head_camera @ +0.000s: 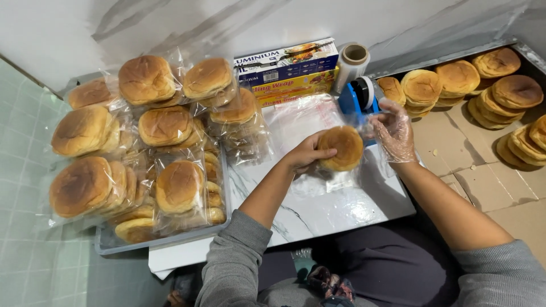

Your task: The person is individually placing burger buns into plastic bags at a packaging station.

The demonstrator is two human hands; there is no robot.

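Gripping a bagged stack of buns (340, 149) at frame centre, the left hand (306, 152) has its fingers curled shut on the stack's left side, over the clear plastic. The right hand (393, 132), in a thin transparent glove, sits just beside the stack at its 3 o'clock with fingers spread apart; whether it pinches the bag's edge cannot be told. The stack rests over a marble-patterned board (318, 210). At 12 o'clock from the stack stand a blue tape dispenser (357, 98), a roll of clear film (352, 62) and stacked wrap boxes (289, 71). At 9 o'clock a grey tray (165, 241) holds many bagged buns (165, 128). At 2 o'clock, unbagged buns (500, 94) lie on cardboard (472, 176).
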